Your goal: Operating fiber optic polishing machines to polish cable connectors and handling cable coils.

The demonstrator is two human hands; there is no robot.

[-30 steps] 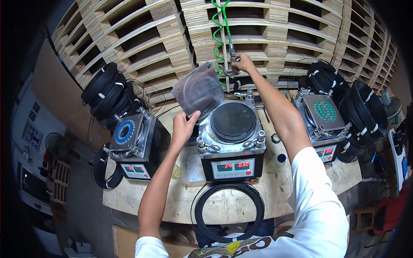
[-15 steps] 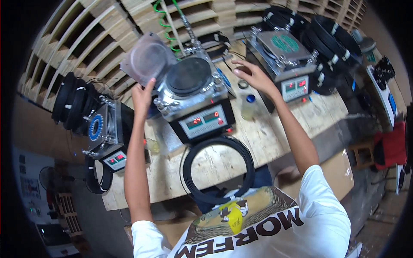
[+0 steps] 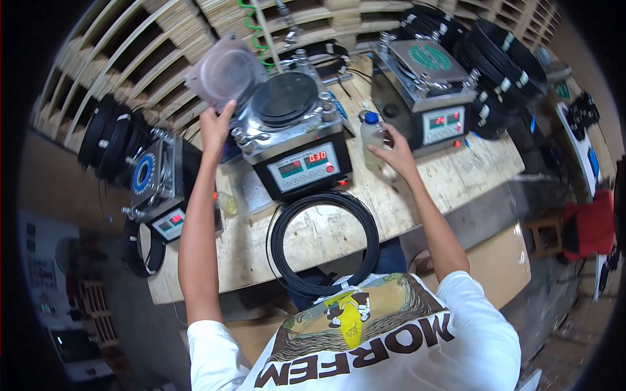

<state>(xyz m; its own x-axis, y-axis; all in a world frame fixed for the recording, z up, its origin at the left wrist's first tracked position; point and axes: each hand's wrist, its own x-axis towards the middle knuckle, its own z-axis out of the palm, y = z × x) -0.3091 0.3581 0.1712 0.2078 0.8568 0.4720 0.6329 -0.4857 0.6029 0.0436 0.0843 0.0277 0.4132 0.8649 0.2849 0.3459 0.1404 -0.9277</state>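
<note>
My left hand (image 3: 216, 127) grips the lower edge of a cloudy grey square lid (image 3: 227, 70), which stands raised behind the middle machine (image 3: 303, 168). A round dark plate (image 3: 285, 96) lies on top of that machine, with metal clamps at its corners. My right hand (image 3: 392, 151) is closed around a clear plastic bottle (image 3: 373, 135) with a blue cap, to the right of the machine. The bottle is nearly upright, its lower part partly hidden by my fingers. A coil of black cable (image 3: 278, 247) lies at the table's front edge, against my shirt.
Similar machines stand at the right (image 3: 427, 98) and left (image 3: 160, 186), near stacked black coils (image 3: 512, 62). A small bottle with yellowish liquid (image 3: 226, 202) lies by my left forearm. Wooden pallets (image 3: 130, 52) rise behind the wooden table (image 3: 404, 208); a green coiled hose (image 3: 251, 29) hangs there.
My right hand has come down from above the bottle and closed around it; the bottle has shifted away from me. My left hand stays at the lid. The digits on the machine displays differ.
</note>
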